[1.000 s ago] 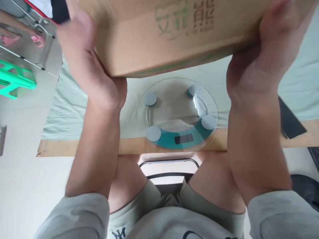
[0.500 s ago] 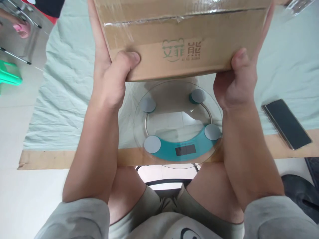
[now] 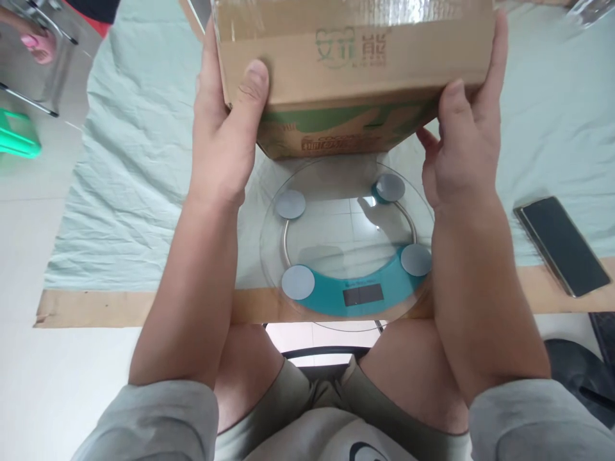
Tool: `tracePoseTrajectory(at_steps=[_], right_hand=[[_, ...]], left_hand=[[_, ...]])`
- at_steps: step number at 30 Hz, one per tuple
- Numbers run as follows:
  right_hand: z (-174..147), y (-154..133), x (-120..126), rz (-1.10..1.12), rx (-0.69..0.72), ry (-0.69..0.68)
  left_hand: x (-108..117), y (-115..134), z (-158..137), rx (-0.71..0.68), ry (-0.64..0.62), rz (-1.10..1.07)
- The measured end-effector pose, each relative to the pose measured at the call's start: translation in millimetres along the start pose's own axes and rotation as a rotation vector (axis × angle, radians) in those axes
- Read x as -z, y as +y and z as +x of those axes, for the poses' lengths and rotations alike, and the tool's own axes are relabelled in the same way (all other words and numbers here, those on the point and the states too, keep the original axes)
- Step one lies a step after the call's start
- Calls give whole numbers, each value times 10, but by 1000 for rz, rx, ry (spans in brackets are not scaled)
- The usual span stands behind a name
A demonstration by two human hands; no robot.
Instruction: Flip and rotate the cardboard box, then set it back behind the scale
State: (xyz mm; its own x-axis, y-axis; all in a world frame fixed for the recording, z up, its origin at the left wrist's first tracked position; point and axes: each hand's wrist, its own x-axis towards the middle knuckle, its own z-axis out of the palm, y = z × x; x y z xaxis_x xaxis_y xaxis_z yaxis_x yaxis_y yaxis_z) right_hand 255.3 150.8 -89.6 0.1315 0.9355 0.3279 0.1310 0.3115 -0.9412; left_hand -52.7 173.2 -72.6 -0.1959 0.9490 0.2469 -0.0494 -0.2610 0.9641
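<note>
A taped cardboard box (image 3: 298,73) with green and brown print is held up between my two hands at the top of the view. My left hand (image 3: 230,128) grips its left end, the thumb lying on the printed face. At the right end my right hand (image 3: 461,141) holds it with the thumb near the lower corner; some fingers of both hands are hidden behind the box. Below and nearer to me lies a round glass bathroom scale (image 3: 346,243) with a teal band and a dark display. The box's reflection shows in the glass.
A smartphone (image 3: 564,243) lies on the right near the wooden table edge (image 3: 91,307). Pale green cloth (image 3: 139,179) covers the table. A clear plastic item (image 3: 589,13) sits far right. On the floor at left stand a green stool (image 3: 19,134) and a metal-framed chair (image 3: 43,70); another person's foot (image 3: 38,48) shows there.
The box has tilted and moved slightly away, so its lower printed side now shows. Both hands have moved with it, still gripping. At the top left, a light-edged object has come into view behind the box.
</note>
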Motion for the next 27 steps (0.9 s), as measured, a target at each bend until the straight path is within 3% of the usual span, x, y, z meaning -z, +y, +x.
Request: tracePoseTrajectory(at_steps=[3,5,7,10,13,16,21,24,27], right_hand=[[-4,-49,-19,87,-75,-96],[3,-74,-37,87,-141,-113],[-5,-116,-55,75,-214,-34],[-65,-238,-77,63,-247,145],[-161,-404,-90,41,-161,256],[-236,-514,-88,61,-98,367],[-352,-328,65,79,-99,519],[-451,-69,225,54,-182,514],[-539,142,331,24,-248,472]], left_hand=[[-110,5,-96,157,-173,-49],[-138,-29,-105,154,-155,-53],[-126,-45,-94,133,-138,-40],[-70,25,-92,130,-18,9],[-14,165,-182,123,157,1],[53,183,-375,50,205,-68],[281,-277,-644,69,166,-106],[404,-534,-698,120,147,-95],[442,-593,-746,115,104,-65]])
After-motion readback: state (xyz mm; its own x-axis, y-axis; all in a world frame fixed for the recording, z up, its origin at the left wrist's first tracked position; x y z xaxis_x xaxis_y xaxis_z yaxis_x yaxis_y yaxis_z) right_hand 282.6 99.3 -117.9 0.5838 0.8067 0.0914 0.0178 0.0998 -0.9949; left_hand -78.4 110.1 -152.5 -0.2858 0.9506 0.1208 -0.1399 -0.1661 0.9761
